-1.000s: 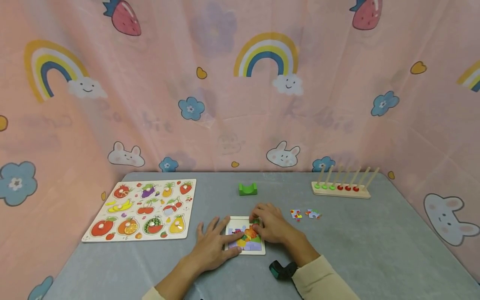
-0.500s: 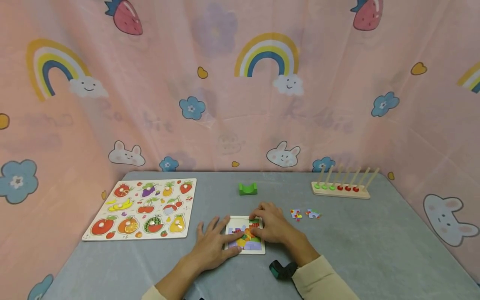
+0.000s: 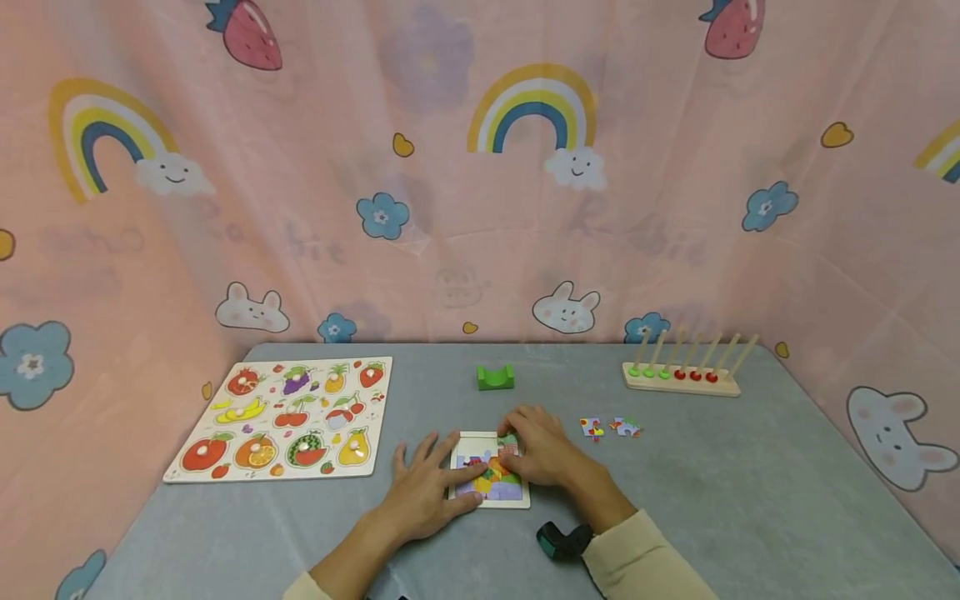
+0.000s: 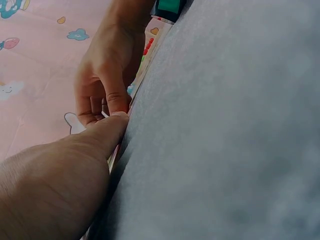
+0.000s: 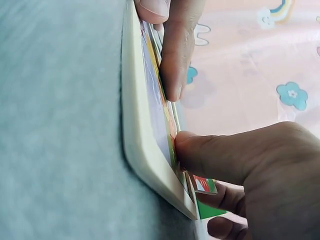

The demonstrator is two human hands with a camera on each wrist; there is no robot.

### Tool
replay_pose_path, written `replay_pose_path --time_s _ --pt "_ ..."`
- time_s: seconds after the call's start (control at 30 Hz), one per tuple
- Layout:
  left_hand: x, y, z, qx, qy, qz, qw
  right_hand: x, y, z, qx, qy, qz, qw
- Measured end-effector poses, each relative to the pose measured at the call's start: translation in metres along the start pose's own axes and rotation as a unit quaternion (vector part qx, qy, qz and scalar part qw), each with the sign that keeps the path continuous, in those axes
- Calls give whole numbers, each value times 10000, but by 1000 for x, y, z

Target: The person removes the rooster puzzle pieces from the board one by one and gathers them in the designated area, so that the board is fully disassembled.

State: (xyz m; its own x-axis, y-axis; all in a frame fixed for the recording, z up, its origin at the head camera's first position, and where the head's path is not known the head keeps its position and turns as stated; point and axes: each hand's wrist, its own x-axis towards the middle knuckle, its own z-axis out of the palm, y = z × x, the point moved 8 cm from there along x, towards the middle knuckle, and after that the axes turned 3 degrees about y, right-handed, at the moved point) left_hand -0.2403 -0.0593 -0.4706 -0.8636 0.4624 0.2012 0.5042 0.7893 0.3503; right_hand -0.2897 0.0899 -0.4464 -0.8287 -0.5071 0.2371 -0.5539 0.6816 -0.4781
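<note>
A small jigsaw puzzle in a cream frame (image 3: 489, 505) lies in front of the person, partly filled with colourful pieces. The left hand (image 3: 423, 492) is spread over its left side, index finger and thumb resting on the pieces. At the top right corner the right hand (image 3: 546, 446) pinches a jigsaw piece (image 3: 507, 444) between thumb and fingers. In the right wrist view this jigsaw piece (image 5: 204, 184) stands tilted out of the frame, its far edge among the fingers. The upper left of the frame shows bare white backing. The left wrist view mostly hides the puzzle behind the left thumb (image 4: 107, 132).
Two loose jigsaw pieces (image 3: 609, 428) lie right of the frame. Beyond it stands a green block (image 3: 496, 378) with a curved notch. A fruit peg board (image 3: 277, 421) lies at left, and a pegged rack (image 3: 681, 381) with green and red beads stands at back right.
The jigsaw piece at the frame's top right corner has tilted, and its face now looks paler. The right fingers have shifted slightly; the left hand stays in place.
</note>
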Motion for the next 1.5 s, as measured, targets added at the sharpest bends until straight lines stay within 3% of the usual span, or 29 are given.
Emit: replay_pose_path --time_s 0.17,0.47,0.87,1.23,1.5 --pt "0 -1 1 36 25 7 10000 -3 -2 -4 251 24 -272 9993" --pt "0 0 1 64 9 17 10000 -5 4 -7 181 -143 -291 9993" --pt "0 0 3 55 43 18 10000 -13 13 -34 622 455 -175 9969" --pt "0 -1 1 -64 140 46 9999 -28 31 -72 715 942 -136 9929" --pt "0 0 1 -90 98 37 9999 -41 46 -91 904 1096 -82 9898"
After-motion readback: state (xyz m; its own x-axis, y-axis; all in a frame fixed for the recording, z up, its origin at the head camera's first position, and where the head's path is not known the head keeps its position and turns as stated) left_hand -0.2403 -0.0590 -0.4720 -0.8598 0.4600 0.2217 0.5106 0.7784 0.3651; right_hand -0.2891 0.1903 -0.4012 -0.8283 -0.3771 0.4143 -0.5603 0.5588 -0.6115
